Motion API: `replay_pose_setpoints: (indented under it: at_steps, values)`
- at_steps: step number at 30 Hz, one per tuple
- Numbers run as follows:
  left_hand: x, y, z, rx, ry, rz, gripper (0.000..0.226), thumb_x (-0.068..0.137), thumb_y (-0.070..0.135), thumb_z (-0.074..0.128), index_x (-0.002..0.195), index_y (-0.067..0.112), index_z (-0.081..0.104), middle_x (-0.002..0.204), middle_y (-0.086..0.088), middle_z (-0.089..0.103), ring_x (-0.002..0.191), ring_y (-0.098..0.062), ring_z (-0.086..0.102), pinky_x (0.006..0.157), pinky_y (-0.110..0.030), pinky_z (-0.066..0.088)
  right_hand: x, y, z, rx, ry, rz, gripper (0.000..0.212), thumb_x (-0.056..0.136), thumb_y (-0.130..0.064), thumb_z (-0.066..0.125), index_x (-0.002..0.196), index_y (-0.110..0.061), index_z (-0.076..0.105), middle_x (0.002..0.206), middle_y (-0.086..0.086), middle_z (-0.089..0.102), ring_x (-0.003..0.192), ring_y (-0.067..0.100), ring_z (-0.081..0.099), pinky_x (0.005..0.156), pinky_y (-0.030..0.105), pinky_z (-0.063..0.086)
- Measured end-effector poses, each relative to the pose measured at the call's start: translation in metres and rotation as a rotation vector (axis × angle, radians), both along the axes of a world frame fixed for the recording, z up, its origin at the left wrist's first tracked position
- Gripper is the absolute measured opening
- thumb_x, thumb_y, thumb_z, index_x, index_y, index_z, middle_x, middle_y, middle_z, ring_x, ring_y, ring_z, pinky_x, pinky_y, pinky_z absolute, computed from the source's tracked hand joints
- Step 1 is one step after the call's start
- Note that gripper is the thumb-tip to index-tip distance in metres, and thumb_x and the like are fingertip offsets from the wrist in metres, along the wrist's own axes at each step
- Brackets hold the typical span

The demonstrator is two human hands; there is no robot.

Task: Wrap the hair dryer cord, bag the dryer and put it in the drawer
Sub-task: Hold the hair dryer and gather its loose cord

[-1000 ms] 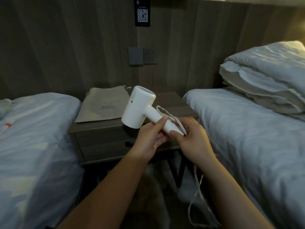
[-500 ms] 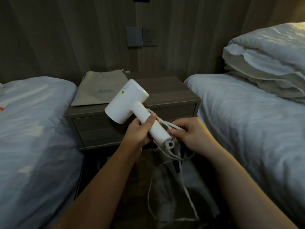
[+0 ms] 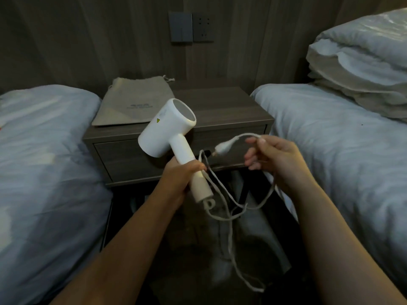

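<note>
My left hand (image 3: 179,176) grips the handle of the white hair dryer (image 3: 168,127), whose barrel points up and away. The white cord (image 3: 231,216) leaves the handle's bottom end and hangs in loose loops between my arms down toward the floor. My right hand (image 3: 274,158) pinches the cord just behind the plug (image 3: 223,148), held up to the right of the dryer. A beige drawstring bag (image 3: 134,102) lies flat on the left part of the nightstand top (image 3: 220,106). The drawer (image 3: 123,157) in the nightstand front is closed.
Two beds with white bedding flank the nightstand, the left bed (image 3: 44,172) and the right bed (image 3: 341,150). Folded duvets (image 3: 361,62) are stacked on the right bed. A wall switch and socket (image 3: 190,26) sit above the nightstand. The floor between the beds is dark.
My right hand has drawn away from the handle to the right, lifting the plug end of the cord. The dryer's barrel has tilted more upright. The camera view has dropped.
</note>
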State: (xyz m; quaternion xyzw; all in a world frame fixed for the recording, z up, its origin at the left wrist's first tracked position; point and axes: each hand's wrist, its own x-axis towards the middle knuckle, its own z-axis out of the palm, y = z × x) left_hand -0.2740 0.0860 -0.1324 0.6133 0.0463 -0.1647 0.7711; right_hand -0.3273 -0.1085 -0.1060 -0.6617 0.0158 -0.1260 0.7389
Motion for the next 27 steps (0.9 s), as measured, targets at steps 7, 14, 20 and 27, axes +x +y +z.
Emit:
replay_pose_setpoints:
  at_steps: [7,14,20,27]
  values:
    - [-0.001,-0.003,-0.004,0.122,-0.191,-0.025,0.043,0.077,0.001,0.063,0.111,0.018,0.043,0.107,-0.013,0.053,0.094,-0.026,0.059,0.076,-0.042,0.054,0.007,-0.041,-0.006,-0.025,0.093,-0.311,0.018,0.093,-0.003,0.045,0.091,-0.006,0.062,0.048,0.001,0.062,0.039,0.008,0.056,0.043,0.018,0.047]
    - [0.005,0.013,0.008,0.163,-0.447,-0.229,0.038,0.076,0.002,0.065,0.103,0.023,0.05,0.09,-0.005,0.061,0.074,-0.013,0.067,0.065,-0.026,0.054,0.003,-0.056,-0.018,-0.226,0.192,-0.233,0.029,0.091,0.008,0.036,0.101,0.0,0.062,0.066,0.016,0.056,0.036,0.009,0.045,0.039,0.018,0.036]
    - [0.007,0.02,0.013,0.118,-0.539,-0.398,0.041,0.065,0.006,0.064,0.102,0.018,0.051,0.075,0.002,0.067,0.073,-0.014,0.063,0.07,-0.027,0.055,-0.002,-0.06,-0.016,-0.402,0.315,0.125,0.032,0.091,0.01,0.035,0.087,0.001,0.066,0.054,0.013,0.053,0.036,0.01,0.029,0.036,0.015,0.02]
    - [0.011,0.018,0.021,0.063,-0.614,-0.285,0.039,0.067,0.004,0.064,0.1,0.018,0.049,0.078,0.002,0.069,0.074,-0.012,0.065,0.07,-0.027,0.053,-0.01,-0.058,-0.022,-0.774,0.471,0.759,0.034,0.087,0.015,0.046,0.089,-0.009,0.069,0.058,-0.004,0.065,0.048,0.003,0.05,0.05,0.019,0.037]
